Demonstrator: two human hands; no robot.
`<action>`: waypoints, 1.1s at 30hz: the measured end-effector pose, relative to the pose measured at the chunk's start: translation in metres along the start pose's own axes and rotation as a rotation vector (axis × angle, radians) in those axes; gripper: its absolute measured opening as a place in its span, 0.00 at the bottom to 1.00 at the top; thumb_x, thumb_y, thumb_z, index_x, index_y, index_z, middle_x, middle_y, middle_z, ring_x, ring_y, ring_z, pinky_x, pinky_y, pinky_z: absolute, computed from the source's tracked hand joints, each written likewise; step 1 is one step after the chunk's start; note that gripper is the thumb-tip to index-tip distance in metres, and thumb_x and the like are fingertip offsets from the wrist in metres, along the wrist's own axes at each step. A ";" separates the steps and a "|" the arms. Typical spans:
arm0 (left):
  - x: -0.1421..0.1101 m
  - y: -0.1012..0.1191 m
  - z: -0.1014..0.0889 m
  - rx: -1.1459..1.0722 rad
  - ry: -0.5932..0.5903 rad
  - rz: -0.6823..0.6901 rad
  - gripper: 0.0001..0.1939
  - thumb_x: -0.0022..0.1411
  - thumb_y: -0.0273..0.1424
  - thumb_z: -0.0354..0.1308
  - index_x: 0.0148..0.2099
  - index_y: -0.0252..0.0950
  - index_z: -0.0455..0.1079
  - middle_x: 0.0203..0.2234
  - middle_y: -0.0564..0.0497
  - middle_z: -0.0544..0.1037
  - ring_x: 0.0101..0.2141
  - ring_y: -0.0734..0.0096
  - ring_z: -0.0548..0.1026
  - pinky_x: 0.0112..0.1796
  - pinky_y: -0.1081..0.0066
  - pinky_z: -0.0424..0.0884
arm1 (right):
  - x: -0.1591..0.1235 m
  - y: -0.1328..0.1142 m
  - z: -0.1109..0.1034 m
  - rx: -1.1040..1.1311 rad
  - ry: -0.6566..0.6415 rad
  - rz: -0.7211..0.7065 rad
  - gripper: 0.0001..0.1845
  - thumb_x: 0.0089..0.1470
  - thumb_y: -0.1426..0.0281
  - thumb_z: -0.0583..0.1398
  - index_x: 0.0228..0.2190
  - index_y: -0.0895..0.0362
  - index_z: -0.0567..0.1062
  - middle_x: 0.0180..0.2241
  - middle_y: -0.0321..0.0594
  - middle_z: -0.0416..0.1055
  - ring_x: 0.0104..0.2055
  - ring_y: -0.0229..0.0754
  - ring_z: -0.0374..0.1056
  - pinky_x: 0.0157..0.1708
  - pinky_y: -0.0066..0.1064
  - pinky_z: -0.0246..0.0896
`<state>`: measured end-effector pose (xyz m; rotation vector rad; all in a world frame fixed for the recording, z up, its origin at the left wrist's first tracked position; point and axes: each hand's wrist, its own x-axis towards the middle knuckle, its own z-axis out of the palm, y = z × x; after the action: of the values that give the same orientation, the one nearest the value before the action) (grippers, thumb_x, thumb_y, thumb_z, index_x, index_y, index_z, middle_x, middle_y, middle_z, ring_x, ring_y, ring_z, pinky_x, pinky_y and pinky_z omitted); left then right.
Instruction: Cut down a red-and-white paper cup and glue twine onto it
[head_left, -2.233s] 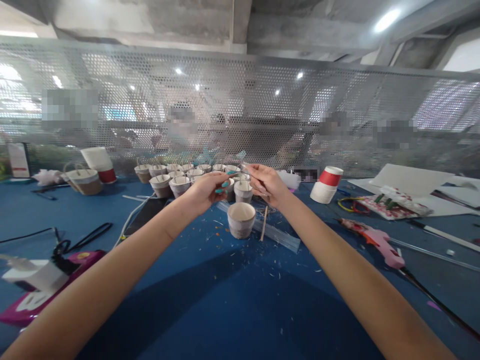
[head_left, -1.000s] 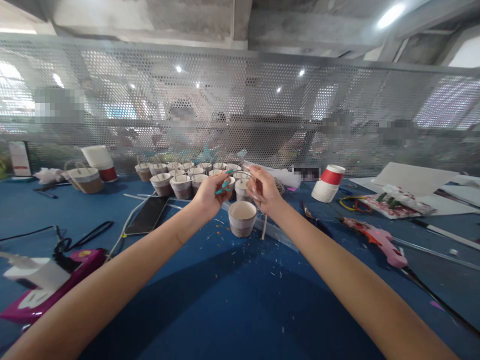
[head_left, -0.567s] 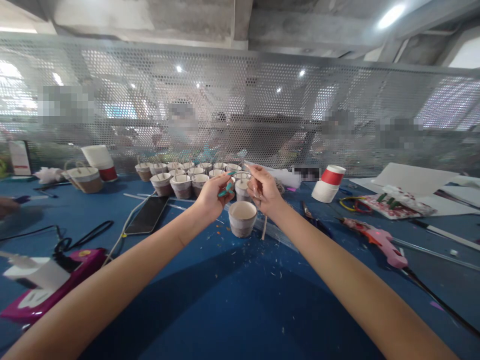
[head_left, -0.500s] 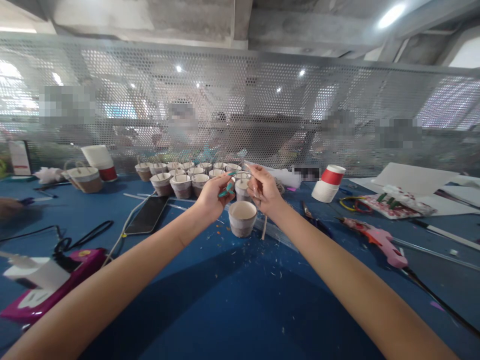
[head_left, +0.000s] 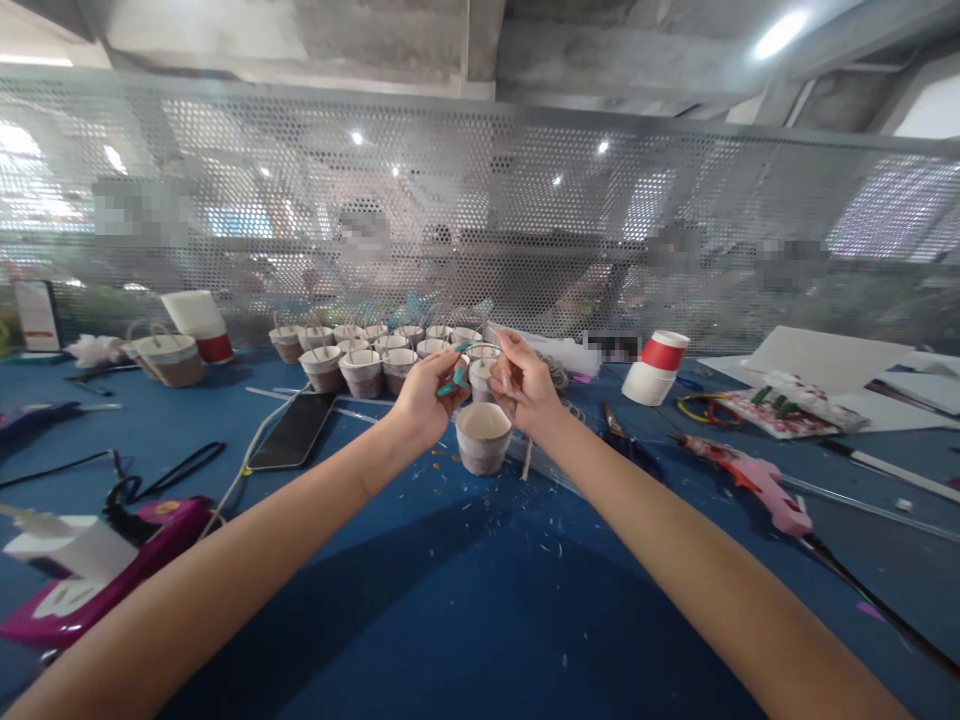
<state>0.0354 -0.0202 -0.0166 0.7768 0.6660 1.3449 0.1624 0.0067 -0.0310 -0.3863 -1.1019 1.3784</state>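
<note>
My left hand point(head_left: 431, 390), with teal nails, is closed in a pinch on one end of a thin, bent strand point(head_left: 484, 346), cord or wire. The other end is pinched by the fingertips of my right hand point(head_left: 526, 378), so the strand arches between them. Just below stands a small off-white cup point(head_left: 484, 450), wrapped round the outside and without a handle, upright on the blue table. Neither hand visibly grips it. Behind my hands several similar wrapped cups point(head_left: 363, 375) stand in rows, many with thin arched handles.
A phone point(head_left: 292, 430) and a magenta power strip point(head_left: 112, 580) lie left. On the right are a pink glue gun point(head_left: 757, 485), pliers point(head_left: 626, 440), stacked paper cups point(head_left: 656, 368) and white sheets point(head_left: 825, 350). A perforated screen point(head_left: 480, 220) stands behind the table.
My right hand has shifted slightly left and the strand's arch now shows more clearly. At the far left edge, another person's hand has gone from view, leaving a dark blue tool on the table.
</note>
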 end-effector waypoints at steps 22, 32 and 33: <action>0.013 0.023 -0.010 0.466 -0.143 -0.015 0.02 0.54 0.23 0.55 0.30 0.33 0.67 0.18 0.55 0.69 0.17 0.81 0.66 0.20 0.79 0.64 | 0.007 -0.037 -0.019 -0.629 -0.184 0.225 0.23 0.53 0.54 0.56 0.17 0.58 0.65 0.06 0.28 0.55 0.06 0.28 0.48 0.07 0.22 0.48; 0.007 0.017 -0.009 0.531 -0.325 -0.073 0.14 0.58 0.28 0.52 0.22 0.31 0.69 0.11 0.56 0.59 0.13 0.82 0.58 0.17 0.81 0.59 | 0.002 -0.038 -0.015 -0.571 -0.349 0.338 0.23 0.55 0.56 0.55 0.17 0.58 0.66 0.04 0.25 0.51 0.05 0.27 0.42 0.06 0.20 0.47; 0.006 0.017 -0.008 0.521 -0.341 -0.076 0.14 0.58 0.28 0.52 0.21 0.31 0.68 0.10 0.56 0.59 0.13 0.82 0.57 0.16 0.81 0.58 | 0.001 -0.038 -0.013 -0.556 -0.366 0.336 0.23 0.55 0.56 0.55 0.17 0.58 0.66 0.04 0.25 0.50 0.05 0.26 0.41 0.06 0.20 0.46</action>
<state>0.0197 -0.0127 -0.0078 1.3498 0.7711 0.9403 0.1947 0.0040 -0.0075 -0.7680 -1.7948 1.4524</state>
